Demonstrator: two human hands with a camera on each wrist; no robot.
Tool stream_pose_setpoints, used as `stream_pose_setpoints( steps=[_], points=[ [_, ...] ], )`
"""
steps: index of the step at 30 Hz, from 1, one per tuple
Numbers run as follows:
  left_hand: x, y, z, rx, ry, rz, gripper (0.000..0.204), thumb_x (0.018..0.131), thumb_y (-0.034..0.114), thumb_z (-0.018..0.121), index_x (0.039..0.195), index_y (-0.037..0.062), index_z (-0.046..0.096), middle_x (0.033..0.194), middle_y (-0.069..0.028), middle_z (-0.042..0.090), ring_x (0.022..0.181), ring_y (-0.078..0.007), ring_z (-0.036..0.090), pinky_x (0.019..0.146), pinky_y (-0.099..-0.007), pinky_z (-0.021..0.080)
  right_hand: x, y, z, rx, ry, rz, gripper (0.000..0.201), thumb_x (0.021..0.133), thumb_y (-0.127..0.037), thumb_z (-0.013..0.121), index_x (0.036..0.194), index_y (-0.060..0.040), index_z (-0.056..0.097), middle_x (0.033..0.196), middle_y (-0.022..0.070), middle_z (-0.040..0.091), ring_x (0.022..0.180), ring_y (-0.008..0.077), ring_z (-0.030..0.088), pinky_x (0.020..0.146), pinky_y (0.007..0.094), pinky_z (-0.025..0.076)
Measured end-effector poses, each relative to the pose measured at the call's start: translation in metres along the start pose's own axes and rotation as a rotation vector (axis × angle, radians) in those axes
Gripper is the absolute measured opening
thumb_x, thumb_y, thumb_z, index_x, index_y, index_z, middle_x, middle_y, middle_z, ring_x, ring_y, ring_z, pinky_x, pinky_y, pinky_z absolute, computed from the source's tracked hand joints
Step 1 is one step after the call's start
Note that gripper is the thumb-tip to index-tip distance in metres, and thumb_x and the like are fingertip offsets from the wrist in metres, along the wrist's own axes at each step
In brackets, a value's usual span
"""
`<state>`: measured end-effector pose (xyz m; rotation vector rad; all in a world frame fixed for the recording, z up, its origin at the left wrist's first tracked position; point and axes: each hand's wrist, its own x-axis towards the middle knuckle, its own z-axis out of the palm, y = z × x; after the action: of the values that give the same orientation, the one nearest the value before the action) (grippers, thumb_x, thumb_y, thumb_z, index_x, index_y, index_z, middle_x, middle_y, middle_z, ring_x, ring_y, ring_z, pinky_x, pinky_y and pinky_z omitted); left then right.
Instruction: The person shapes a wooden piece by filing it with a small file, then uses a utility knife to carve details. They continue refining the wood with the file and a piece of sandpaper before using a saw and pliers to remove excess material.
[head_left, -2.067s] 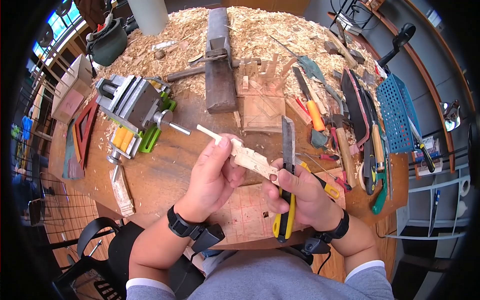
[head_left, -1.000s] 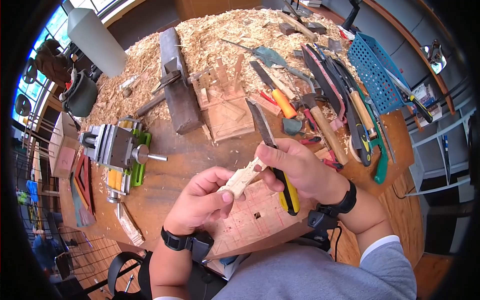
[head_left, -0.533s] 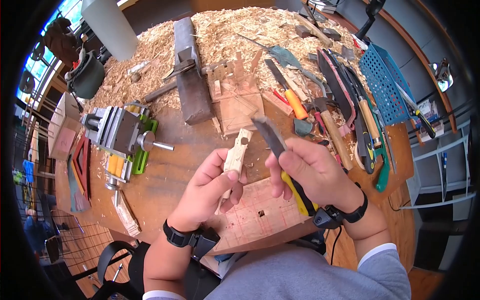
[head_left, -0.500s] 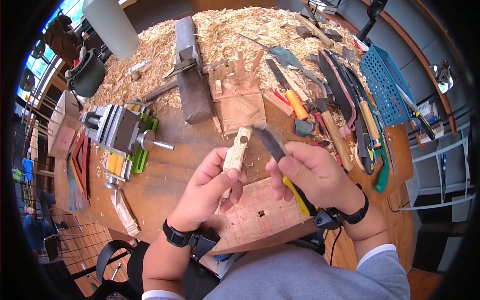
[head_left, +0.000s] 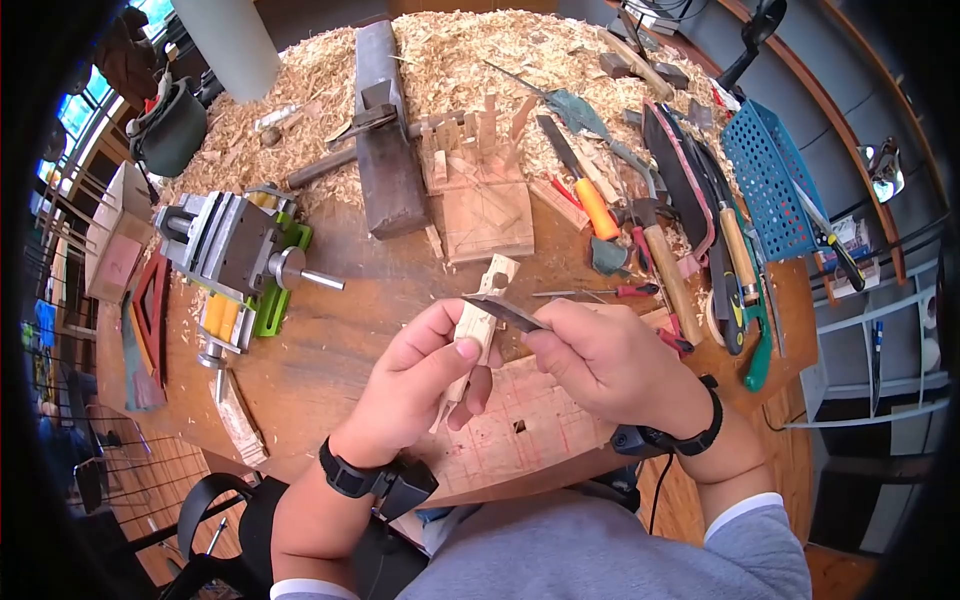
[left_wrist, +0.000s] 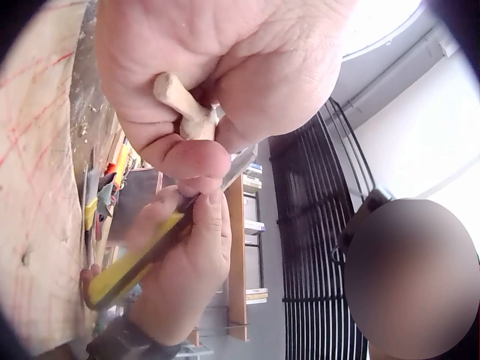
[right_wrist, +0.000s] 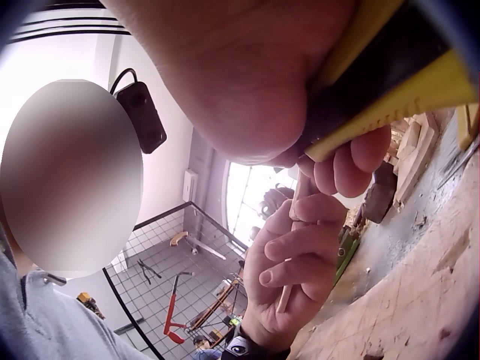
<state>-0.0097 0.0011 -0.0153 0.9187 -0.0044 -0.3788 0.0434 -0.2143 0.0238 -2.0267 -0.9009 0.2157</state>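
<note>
My left hand (head_left: 415, 375) pinches a small carved piece of pale wood (head_left: 474, 328) between thumb and fingers. Its wide end, with a dark round spot, points away from me; a thin wooden stem (left_wrist: 178, 96) sticks out at the near end. My right hand (head_left: 615, 365) grips a yellow and black utility knife (left_wrist: 139, 262), back of the hand upward. The knife's blade (head_left: 505, 312) lies across the wood just beyond my left thumb. In the head view the handle is hidden under the right hand; the right wrist view shows the yellow handle (right_wrist: 405, 105) in the palm.
A marked wooden board (head_left: 500, 440) lies under the hands. A vise (head_left: 235, 250) stands left, a long wooden plane (head_left: 390, 170) behind. Hammer (head_left: 670, 280), chisel (head_left: 590, 200), other tools and a blue basket (head_left: 770, 180) lie right. Wood shavings (head_left: 480, 50) cover the back.
The wood, earlier held between both hands, is now in the left hand alone, its wide end turned away. The right hand has rolled over and brought the blade leftward onto it.
</note>
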Motion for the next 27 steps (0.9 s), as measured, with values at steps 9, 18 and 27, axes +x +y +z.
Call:
stream_pose_setpoints(
  steps=[9, 18, 27],
  points=[
    [-0.002, 0.001, 0.001, 0.044, -0.055, 0.008, 0.012, 0.104, 0.009, 0.049, 0.113, 0.0014, 0.047, 0.102, -0.0086, 0.062, 0.061, -0.0099, 0.058, 0.042, -0.0197, 0.039, 0.004, 0.001, 0.005, -0.089, -0.018, -0.028, 0.013, 0.097, -0.015, 0.058, 0.099, -0.0030, 0.054, 0.079, 0.0204, 0.063, 0.073, 0.0414, 0.063, 0.061, 0.0479, 0.049],
    [-0.004, 0.001, 0.002, 0.071, -0.080, 0.003, 0.012, 0.104, 0.010, 0.050, 0.113, 0.0016, 0.048, 0.098, -0.0043, 0.062, 0.057, -0.0051, 0.052, 0.046, -0.0187, 0.038, 0.002, -0.003, 0.011, -0.218, -0.022, -0.018, 0.014, 0.094, -0.015, 0.060, 0.092, -0.0038, 0.051, 0.075, 0.0192, 0.061, 0.070, 0.0387, 0.065, 0.059, 0.0470, 0.051],
    [-0.006, 0.002, 0.005, 0.240, -0.029, -0.029, 0.015, 0.103, 0.013, 0.053, 0.113, 0.0019, 0.055, 0.091, 0.0013, 0.062, 0.061, -0.0024, 0.050, 0.054, -0.0191, 0.043, 0.001, -0.002, 0.015, -0.177, -0.067, -0.007, 0.015, 0.095, -0.014, 0.058, 0.089, -0.0016, 0.051, 0.065, 0.0192, 0.058, 0.063, 0.0392, 0.064, 0.055, 0.0472, 0.050]
  ],
)
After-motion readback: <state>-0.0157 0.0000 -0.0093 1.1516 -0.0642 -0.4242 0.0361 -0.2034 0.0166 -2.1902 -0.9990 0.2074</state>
